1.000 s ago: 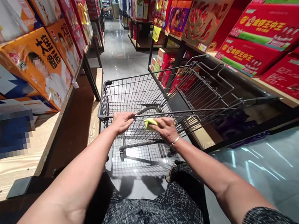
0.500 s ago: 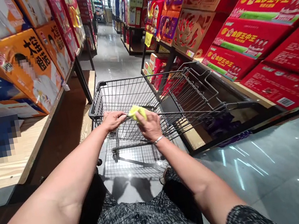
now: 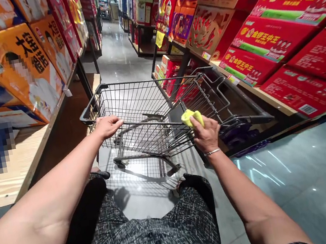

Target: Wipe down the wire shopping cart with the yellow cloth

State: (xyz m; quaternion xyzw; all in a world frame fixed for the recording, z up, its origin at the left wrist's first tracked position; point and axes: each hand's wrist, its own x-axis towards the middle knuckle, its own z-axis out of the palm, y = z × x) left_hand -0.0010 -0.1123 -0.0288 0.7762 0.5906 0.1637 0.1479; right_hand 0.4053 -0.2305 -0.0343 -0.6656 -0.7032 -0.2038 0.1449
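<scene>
A black wire shopping cart (image 3: 137,85) stands sideways across the aisle in front of me, its handle at the right end. My left hand (image 3: 107,126) is closed around the near top rail, close to the left corner of the basket. Farther right along the same rail, my right hand (image 3: 205,132) grips a yellow cloth (image 3: 192,117), bunched between thumb and fingers against the rail. A bracelet (image 3: 212,152) circles my right wrist. No goods show inside the basket.
Orange drink cartons (image 3: 15,72) are stacked on the wooden shelf to the left. Red boxes (image 3: 293,38) fill the right shelf, close to the cart's handle (image 3: 255,118). A tiled aisle (image 3: 116,46) runs ahead between the shelves.
My right hand has slid the yellow cloth rightward along the rail, away from my left hand. My left hand has shifted slightly left, and the cart sits a little farther left in view.
</scene>
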